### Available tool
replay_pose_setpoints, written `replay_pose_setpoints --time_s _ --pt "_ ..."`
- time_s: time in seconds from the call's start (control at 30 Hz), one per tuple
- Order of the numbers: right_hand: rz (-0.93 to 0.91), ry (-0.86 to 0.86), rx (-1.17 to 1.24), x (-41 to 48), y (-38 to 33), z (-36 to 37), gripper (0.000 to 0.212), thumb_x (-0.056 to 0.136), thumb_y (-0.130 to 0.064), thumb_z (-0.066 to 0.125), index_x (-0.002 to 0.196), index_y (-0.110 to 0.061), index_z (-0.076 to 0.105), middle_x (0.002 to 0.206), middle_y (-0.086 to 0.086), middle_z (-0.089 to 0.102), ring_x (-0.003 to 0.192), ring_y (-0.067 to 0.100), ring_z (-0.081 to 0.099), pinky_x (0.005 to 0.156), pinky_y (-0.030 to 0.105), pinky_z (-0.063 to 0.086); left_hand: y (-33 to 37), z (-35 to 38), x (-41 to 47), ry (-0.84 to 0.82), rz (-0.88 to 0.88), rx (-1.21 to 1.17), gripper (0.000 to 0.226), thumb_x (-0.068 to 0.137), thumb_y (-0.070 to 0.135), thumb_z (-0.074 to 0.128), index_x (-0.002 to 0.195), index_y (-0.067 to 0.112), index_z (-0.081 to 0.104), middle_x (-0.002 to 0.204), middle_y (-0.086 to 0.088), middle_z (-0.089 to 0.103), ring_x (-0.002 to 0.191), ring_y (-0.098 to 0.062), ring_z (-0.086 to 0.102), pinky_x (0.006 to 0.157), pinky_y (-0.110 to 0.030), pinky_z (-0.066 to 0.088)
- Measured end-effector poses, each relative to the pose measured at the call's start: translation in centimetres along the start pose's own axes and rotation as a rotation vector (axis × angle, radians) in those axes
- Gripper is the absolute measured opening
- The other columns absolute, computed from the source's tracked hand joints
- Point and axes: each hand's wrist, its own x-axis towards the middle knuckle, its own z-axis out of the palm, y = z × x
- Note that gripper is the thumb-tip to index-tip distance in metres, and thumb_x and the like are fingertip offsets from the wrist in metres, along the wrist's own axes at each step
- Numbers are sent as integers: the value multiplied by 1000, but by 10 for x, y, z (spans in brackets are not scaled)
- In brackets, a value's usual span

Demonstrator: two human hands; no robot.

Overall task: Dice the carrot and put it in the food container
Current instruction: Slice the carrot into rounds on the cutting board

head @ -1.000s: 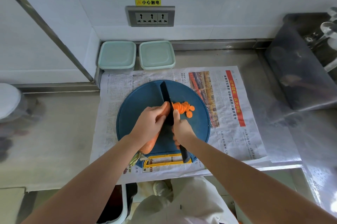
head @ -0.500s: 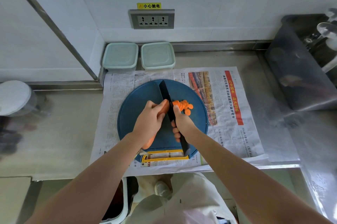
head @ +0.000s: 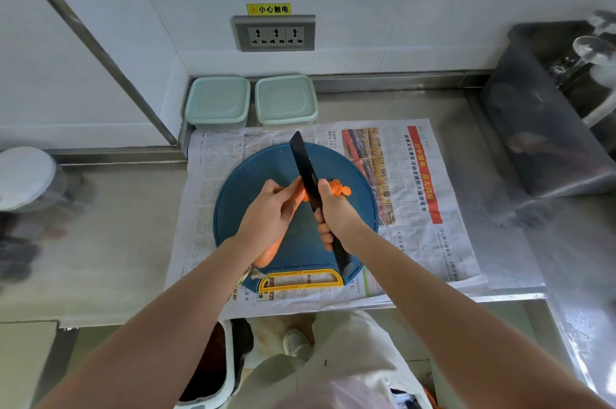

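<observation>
Head view: I see the left hand [head: 266,218] curled over the carrot [head: 271,250], pinning it on the blue cutting board [head: 240,188]. The right hand [head: 336,218] is wrapped tight round the black knife [head: 305,162], blade against the carrot's far tip. Cut slices [head: 340,189] lie just right of the blade. Two lidded food containers [head: 286,100] sit at the far edge.

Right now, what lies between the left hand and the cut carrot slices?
In the head view, the black knife, blade at the far end of the carrot, separates the left hand from the carrot slices; the right hand grips its handle.
</observation>
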Motion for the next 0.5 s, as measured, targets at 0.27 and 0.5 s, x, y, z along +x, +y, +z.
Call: replay_pose_setpoints --time_s 0.27,0.5 --pt "19 -1 -12 -8 -1 0 57 91 -64 29 63 -15 38 51 1 36 39 16 32 48 24 35 -1 0 -2 -4 -28 -2 50 99 26 47 146 32 34 112 -11 49 79 -12 50 68 -15 39" --pt "38 13 -2 -15 -2 -1 57 91 -63 30 61 -15 38 50 1 36 39 15 32 48 24 34 -2 1 -1 -14 -29 11 49 100 32 43 147 36 31 112 -9 48 78 -10 48 59 -8 31"
